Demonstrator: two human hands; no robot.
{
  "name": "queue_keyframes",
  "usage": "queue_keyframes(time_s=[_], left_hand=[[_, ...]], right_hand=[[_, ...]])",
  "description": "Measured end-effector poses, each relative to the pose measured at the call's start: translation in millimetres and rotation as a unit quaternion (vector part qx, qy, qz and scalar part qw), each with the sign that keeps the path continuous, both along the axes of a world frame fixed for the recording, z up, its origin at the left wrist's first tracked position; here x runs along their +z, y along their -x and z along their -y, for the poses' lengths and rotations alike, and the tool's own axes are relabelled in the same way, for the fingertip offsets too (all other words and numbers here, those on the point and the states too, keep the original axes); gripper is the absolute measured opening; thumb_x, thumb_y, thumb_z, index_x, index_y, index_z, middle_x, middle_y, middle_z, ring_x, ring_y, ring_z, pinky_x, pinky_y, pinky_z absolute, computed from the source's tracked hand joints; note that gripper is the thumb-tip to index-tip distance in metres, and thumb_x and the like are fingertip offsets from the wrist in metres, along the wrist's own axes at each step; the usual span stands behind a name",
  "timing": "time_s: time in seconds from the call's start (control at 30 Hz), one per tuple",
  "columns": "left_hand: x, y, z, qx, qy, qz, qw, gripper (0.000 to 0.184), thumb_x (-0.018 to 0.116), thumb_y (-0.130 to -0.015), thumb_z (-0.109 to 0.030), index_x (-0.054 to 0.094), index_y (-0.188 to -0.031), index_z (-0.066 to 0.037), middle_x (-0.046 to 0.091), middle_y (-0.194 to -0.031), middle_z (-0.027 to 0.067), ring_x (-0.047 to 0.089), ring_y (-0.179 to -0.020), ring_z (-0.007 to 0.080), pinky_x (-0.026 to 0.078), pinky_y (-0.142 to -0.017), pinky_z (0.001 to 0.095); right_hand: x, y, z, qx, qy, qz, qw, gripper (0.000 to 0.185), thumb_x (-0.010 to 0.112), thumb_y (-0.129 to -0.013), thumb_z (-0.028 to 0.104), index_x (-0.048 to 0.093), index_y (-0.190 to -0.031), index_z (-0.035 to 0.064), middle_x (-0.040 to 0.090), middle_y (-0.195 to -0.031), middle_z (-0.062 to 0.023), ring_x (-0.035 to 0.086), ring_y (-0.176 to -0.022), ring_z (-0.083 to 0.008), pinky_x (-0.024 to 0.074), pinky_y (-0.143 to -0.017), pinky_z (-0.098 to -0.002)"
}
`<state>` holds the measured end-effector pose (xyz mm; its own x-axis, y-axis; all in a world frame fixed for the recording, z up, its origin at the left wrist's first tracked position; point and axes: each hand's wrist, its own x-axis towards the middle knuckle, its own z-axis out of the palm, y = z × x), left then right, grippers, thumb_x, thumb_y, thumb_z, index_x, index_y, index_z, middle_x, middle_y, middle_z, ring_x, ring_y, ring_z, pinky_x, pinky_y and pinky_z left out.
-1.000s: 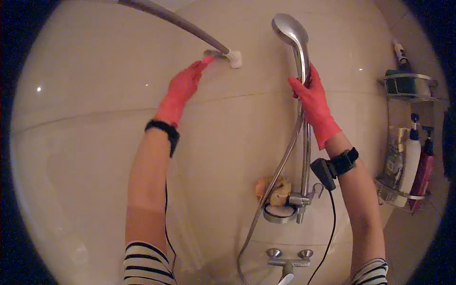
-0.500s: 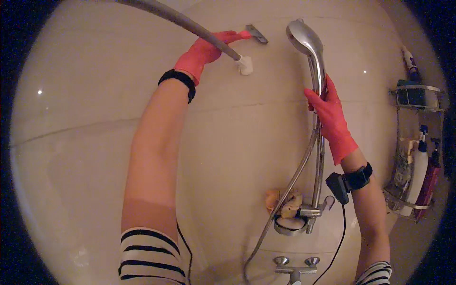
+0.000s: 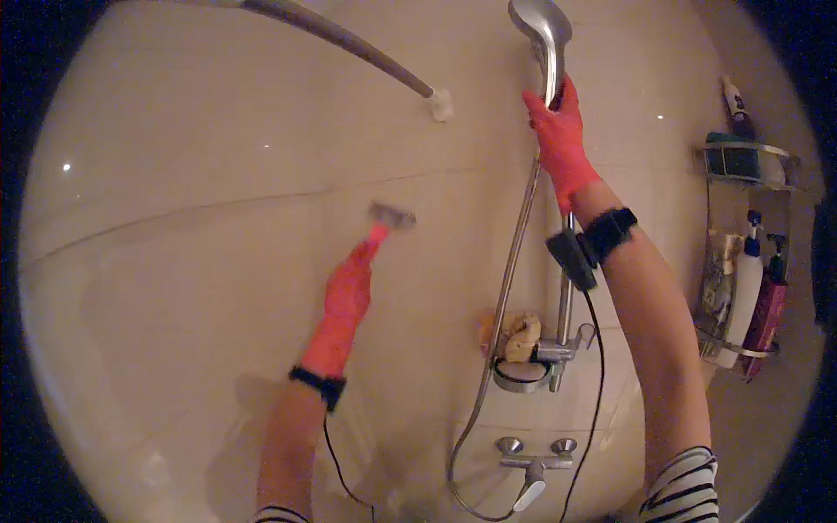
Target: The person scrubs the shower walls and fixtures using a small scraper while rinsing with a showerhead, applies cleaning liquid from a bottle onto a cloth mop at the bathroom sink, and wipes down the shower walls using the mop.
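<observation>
My left hand (image 3: 349,292), in a pink rubber glove, is closed around the handle of a small scraper (image 3: 392,215). The scraper's grey head is blurred and lies at or very near the tiled wall (image 3: 418,288); I cannot tell if it touches. My right hand (image 3: 565,152), gloved in pink too, grips the chrome shower head (image 3: 547,35) by its handle. From below that grip the metal hose (image 3: 510,279) curves down beside the riser rail (image 3: 565,305).
A grey curtain rod (image 3: 349,44) meets the wall upper left. Low on the rail are a soap dish (image 3: 521,376) and sponge (image 3: 523,336), above a mixer tap (image 3: 532,462). At right, a wire rack (image 3: 750,148) holds several bottles. Thin black cables hang from both wrists.
My left hand has come down the wall with the scraper, from beside the rod's end to lower left. My right hand and the shower head have moved up and slightly left.
</observation>
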<state>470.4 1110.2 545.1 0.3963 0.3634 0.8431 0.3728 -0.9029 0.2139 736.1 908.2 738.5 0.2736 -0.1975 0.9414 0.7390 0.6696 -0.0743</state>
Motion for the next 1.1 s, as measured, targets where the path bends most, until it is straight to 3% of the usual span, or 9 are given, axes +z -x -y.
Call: queue_keyframes(time_s=[0.13,0.2,0.3,0.57,0.7,0.83,0.97,1.03,1.1], left_hand=[[-123,33,-12,-0.011,-0.003,0.019,1.000,0.034,0.039,-0.092,-0.020,0.050,-0.122,-0.008,0.054,-0.121,0.0173,0.058,-0.088,0.0344,0.048,-0.076,0.0433],[-171,49,7,0.021,-0.068,0.010,0.997,0.035,0.043,-0.089,-0.015,0.050,-0.122,-0.008,0.054,-0.121,0.0175,0.058,-0.093,0.0350,0.047,-0.080,0.0437],[-225,73,38,0.034,0.013,0.020,0.999,0.041,0.045,-0.085,-0.008,0.048,-0.126,-0.009,0.054,-0.121,0.0185,0.054,-0.105,0.0362,0.044,-0.090,0.0421],[-412,149,97,0.143,0.084,0.030,0.986,0.044,0.044,-0.083,-0.006,0.048,-0.126,-0.007,0.052,-0.124,0.0181,0.050,-0.113,0.0349,0.039,-0.098,0.0390],[-396,156,165,0.252,0.236,-0.015,0.938,0.048,0.039,-0.081,-0.001,0.043,-0.129,-0.003,0.048,-0.128,0.0212,0.046,-0.118,0.0350,0.035,-0.102,0.0424],[-362,190,216,0.336,0.100,0.039,0.936,0.046,0.048,-0.077,-0.002,0.051,-0.123,-0.005,0.054,-0.119,0.0213,0.053,-0.109,0.0349,0.043,-0.093,0.0405],[-303,195,237,0.461,0.008,0.001,0.887,0.043,0.051,-0.079,-0.004,0.051,-0.122,-0.005,0.056,-0.116,0.0187,0.054,-0.105,0.0353,0.044,-0.089,0.0414],[-271,209,252,0.495,-0.027,-0.023,0.868,0.042,0.051,-0.079,-0.003,0.052,-0.120,-0.006,0.058,-0.112,0.0177,0.055,-0.103,0.0348,0.045,-0.087,0.0403],[-259,220,252,0.513,-0.018,-0.001,0.858,0.042,0.050,-0.079,0.001,0.052,-0.121,-0.003,0.055,-0.119,0.0184,0.052,-0.111,0.0340,0.039,-0.098,0.0402]], right_hand=[[20,31,10,0.089,0.020,-0.021,0.996,0.070,0.069,-0.078,0.020,0.031,-0.134,0.0028,0.054,-0.111,-0.0117,0.053,-0.090,-0.0214,0.0461,-0.078,-0.0331],[24,32,3,0.108,0.060,-0.035,0.992,0.070,0.069,-0.078,0.020,0.031,-0.133,-0.0008,0.057,-0.105,-0.0119,0.054,-0.084,-0.0212,0.0468,-0.074,-0.0334],[3,30,-10,0.036,0.051,-0.001,0.998,0.068,0.069,-0.078,0.020,0.033,-0.131,-0.0002,0.058,-0.097,-0.0106,0.052,-0.071,-0.0165,0.0463,-0.060,-0.0317],[-221,119,-51,0.209,0.144,-0.095,0.963,0.074,0.071,-0.077,0.022,0.031,-0.135,0.0011,0.056,-0.096,-0.0070,0.050,-0.074,-0.0127,0.0456,-0.064,-0.0256],[-259,139,-77,0.325,0.209,-0.048,0.921,0.069,0.071,-0.078,0.020,0.035,-0.135,0.0063,0.050,-0.081,0.0016,0.045,-0.066,-0.0067,0.0403,-0.057,-0.0216],[-276,208,-89,0.438,0.269,0.016,0.858,0.067,0.068,-0.079,0.014,0.035,-0.136,0.0066,0.055,-0.096,-0.0002,0.049,-0.078,-0.0101,0.0445,-0.072,-0.0234],[-299,231,-112,0.507,0.235,0.059,0.827,0.066,0.068,-0.079,0.014,0.036,-0.136,0.0110,0.054,-0.095,0.0014,0.048,-0.077,-0.0096,0.0444,-0.072,-0.0237],[-297,250,-108,0.604,0.224,0.063,0.762,0.066,0.068,-0.078,0.012,0.036,-0.137,0.0136,0.054,-0.094,0.0017,0.048,-0.077,-0.0095,0.0443,-0.071,-0.0235],[-302,240,-117,0.551,0.223,0.073,0.801,0.066,0.067,-0.078,0.009,0.037,-0.137,0.0138,0.055,-0.095,0.0011,0.048,-0.077,-0.0099,0.0445,-0.071,-0.0236]])
